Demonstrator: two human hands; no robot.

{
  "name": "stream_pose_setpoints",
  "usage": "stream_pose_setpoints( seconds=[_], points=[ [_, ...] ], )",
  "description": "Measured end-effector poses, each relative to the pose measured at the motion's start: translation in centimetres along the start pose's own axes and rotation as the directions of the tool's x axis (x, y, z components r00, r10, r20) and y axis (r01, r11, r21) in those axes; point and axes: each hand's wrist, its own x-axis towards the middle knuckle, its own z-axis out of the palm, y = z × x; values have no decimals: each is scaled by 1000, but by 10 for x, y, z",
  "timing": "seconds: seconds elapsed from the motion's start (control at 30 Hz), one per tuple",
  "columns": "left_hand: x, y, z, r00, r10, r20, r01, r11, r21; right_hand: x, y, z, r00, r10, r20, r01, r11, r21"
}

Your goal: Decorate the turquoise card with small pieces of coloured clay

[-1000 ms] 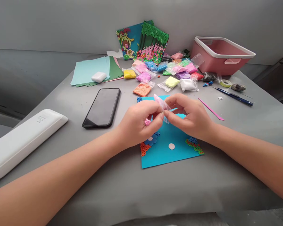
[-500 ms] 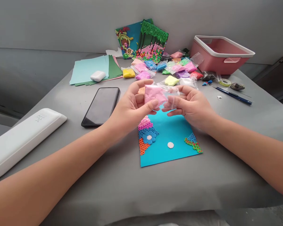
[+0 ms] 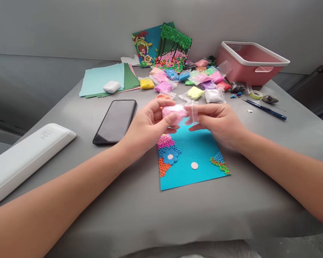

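Hands — perhaps hiding pink clay bag

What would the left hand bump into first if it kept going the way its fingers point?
Probably the right hand. The left hand points right across the pink clay bag both hands hold, and the right fingertips are just beyond it, though depth is hard to judge.
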Motion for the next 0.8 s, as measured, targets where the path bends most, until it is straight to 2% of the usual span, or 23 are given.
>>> stream_pose_setpoints(
  seconds=[0.23, 0.33, 0.43, 0.57, 0.8],
  points=[
    [0, -2, 1, 998, 67, -14, -67, 998, 7, 1, 0, -5, 997, -26, 69, 32, 995, -90],
    [0, -1, 1, 997, 67, -31, -67, 998, -14, 2, -2, -5, 994, 8, 110, -14, 999, 47],
    [0, -1, 0, 997, 53, -52, -54, 998, -20, 0, -5, -1, 997, 35, 73, -46, 989, 144],
    [-2, -2, 1, 999, 27, -32, -29, 999, -45, -3, -5, 2, 1000, 4, -20, -2, 998, 60],
    [-3, -6, 1, 1000, 0, 20, 1, 998, -70, -4, -4, 2, 998, -5, 57, 1, 998, 67]
  ],
)
